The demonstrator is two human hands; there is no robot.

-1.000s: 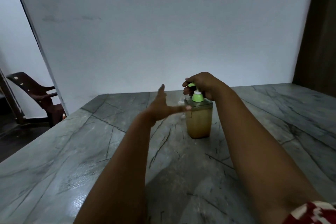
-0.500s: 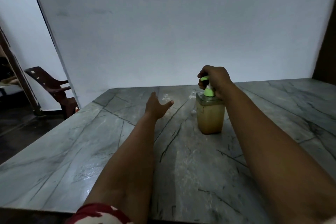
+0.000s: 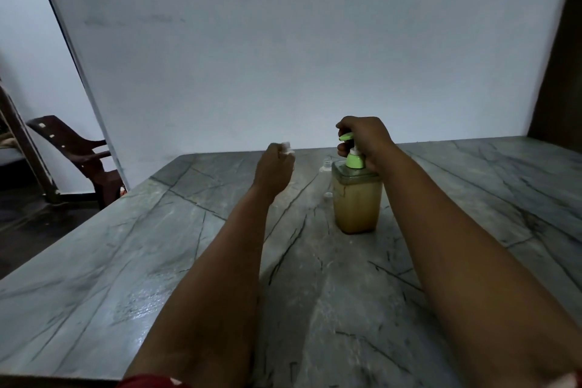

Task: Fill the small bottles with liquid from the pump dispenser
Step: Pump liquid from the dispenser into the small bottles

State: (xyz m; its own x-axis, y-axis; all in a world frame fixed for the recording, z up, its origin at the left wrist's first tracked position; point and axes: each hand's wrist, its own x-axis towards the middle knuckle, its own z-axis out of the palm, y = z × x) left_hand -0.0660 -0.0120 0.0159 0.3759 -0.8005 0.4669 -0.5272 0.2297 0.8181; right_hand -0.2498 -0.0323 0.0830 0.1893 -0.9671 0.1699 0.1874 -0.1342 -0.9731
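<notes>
Grey marble table [image 3: 132, 261], white wall; pump dispenser [image 3: 356, 198] top gripped by right hand [image 3: 365, 142]; small bottle [image 3: 286, 147] pinched by left hand [image 3: 273, 167].

Both arms reach forward; left hand [image 3: 273, 168] seemingly closed around something small, right hand [image 3: 365, 142] fist-curled.

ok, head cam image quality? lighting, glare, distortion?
Head view: dim, bluish light; soft glare patch on the table near left; wide-angle bends the wall edges; the small clear bottle in the left hand is blurred; pump dispenser under the right hand reads sharp.
</notes>
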